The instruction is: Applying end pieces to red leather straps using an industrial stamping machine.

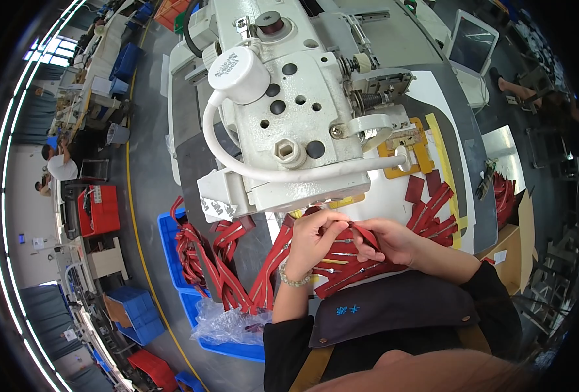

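Close in front of the sewing machine, my left hand (317,240) and my right hand (394,242) meet over a red zipper (368,238). Thumb and fingertips of the left pinch one end of it. The right has closed its fingers round the part that hangs down beside them. More red zippers (348,273) with silver teeth lie beneath both hands. Another bunch (433,212) spreads out to the right of my right hand. On the left, long red zippers (227,281) drape over the table edge.
The white sewing machine (296,130) stands directly beyond my hands, with a yellow clamp frame (420,150) at its right. Blue bins (169,238) and a clear plastic bag (227,321) are at lower left. A cardboard box (514,251) sits at right, below a monitor (473,42).
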Tool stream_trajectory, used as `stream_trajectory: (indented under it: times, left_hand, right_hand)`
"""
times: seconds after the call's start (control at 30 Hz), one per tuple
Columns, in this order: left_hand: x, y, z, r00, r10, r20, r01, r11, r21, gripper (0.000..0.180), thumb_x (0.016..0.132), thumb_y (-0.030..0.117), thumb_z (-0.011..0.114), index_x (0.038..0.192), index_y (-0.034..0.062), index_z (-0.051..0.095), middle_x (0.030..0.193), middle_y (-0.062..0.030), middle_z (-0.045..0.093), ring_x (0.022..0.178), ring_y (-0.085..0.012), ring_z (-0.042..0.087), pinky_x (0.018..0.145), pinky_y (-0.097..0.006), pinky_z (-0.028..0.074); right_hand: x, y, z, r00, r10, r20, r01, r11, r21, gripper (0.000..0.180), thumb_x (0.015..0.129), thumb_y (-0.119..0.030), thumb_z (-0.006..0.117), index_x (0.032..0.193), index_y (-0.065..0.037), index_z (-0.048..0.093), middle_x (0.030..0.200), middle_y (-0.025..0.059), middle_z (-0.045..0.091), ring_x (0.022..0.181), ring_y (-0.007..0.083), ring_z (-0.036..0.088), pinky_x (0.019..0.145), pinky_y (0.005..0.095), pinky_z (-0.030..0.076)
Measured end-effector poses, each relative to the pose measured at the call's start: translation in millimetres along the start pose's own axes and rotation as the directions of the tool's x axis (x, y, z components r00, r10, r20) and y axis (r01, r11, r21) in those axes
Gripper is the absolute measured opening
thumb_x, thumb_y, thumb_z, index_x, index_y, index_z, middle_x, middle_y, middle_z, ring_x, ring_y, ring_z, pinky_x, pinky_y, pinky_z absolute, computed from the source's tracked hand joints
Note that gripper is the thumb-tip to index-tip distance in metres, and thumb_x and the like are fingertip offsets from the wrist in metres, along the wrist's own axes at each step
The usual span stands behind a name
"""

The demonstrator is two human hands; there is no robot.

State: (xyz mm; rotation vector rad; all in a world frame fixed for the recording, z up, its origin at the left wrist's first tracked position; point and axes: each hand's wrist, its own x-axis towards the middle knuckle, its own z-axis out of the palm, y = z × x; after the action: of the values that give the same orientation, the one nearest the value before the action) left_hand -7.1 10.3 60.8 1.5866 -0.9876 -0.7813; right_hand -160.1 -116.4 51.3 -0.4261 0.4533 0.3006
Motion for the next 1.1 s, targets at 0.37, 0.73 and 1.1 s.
stream_trajectory:
  times: [0.37,0.73,1.1]
  left_hand:
    - [-36.7,-14.9,-71.0,0.976,0.028,-0.214,-0.060,0.988,-0.141,0.024,0.063,-0.007,0.079,0.082,0.0002,0.064,0.061,0.0050,0.047,0.054,-0.0038,0.039,0.050,-0.020,0.029]
    - [-22.5,-4.7,-90.3,0.878,0.286,-0.383,0.073,0.712,0.698,0.018,0.075,0.001,0.068,0.091,0.0053,0.062,0.080,-0.0050,0.056,0.076,-0.0207,0.051,0.081,-0.033,0.036]
    - [-69.1,-16.0,-81.5,0.940,-0.005,-0.341,0.263,0.649,0.714,0.077,0.071,0.037,0.077,0.133,0.0058,0.044,0.129,-0.0140,0.046,0.121,-0.0310,0.042,0.101,-0.044,0.026]
  right_hand:
    - [-41.0,-39.1,2.6,0.946,-0.108,0.306,0.315,0.541,-0.780,0.031,0.092,-0.011,0.058,0.122,-0.005,0.051,0.105,0.0095,0.058,0.098,0.0156,0.056,0.088,0.0303,0.045]
    - [32.9,11.5,53.9,0.875,0.277,0.397,0.107,0.691,-0.715,0.078,0.088,-0.002,0.050,0.151,-0.008,0.005,0.127,0.0135,0.048,0.105,0.0162,0.049,0.094,0.0286,0.039]
    - [41.6,44.5,38.8,0.954,0.250,0.166,-0.215,0.955,-0.204,0.074,0.090,-0.008,0.049,0.151,-0.009,0.007,0.157,0.0077,0.006,0.142,0.0205,0.015,0.112,0.0388,0.021]
